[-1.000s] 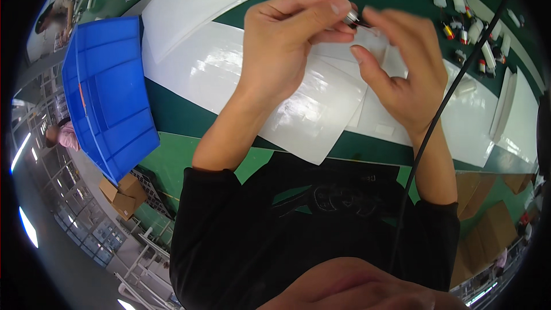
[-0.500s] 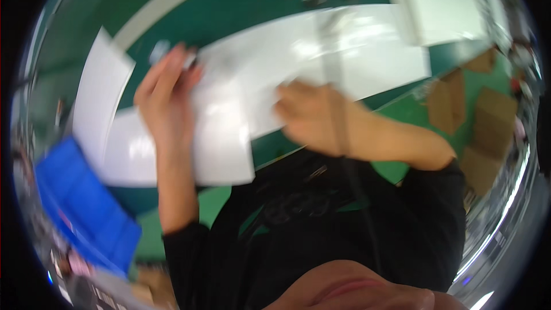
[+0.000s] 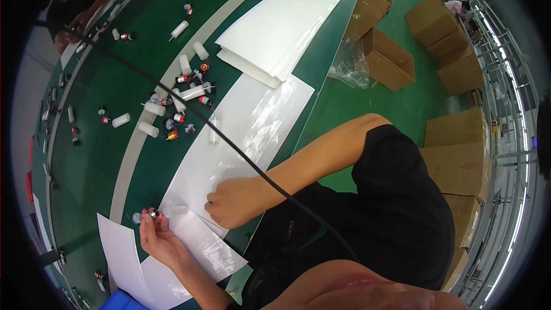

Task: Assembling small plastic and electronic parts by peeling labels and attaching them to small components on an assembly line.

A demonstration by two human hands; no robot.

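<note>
My left hand (image 3: 162, 242) is closed in a pinch on a small dark-and-silver cylindrical part (image 3: 154, 213) over the near end of the white sheets. Beside its fingertips show a clear round cap (image 3: 136, 218) and a pale translucent tube (image 3: 175, 210); whether these are joined to the part I cannot tell. To the right, my right hand (image 3: 238, 202) is curled into a fist over a glossy white sheet (image 3: 201, 172), and the inside of its fingers is hidden. A thin clear tube (image 3: 214, 132) lies farther up that sheet.
Several white tubes and red-and-black small parts (image 3: 179, 118) lie on the green table beyond the sheets. A stack of white sheets (image 3: 281, 23) sits farther off. Cardboard boxes (image 3: 388, 60) stand on the floor at right. A black cable (image 3: 241, 152) crosses the view. Another person's hand (image 3: 80, 20) appears far left.
The view has swung round, so the sheets now run toward the upper right and more table and floor shows. My left hand keeps its pinch; my right hand remains curled over the sheet.
</note>
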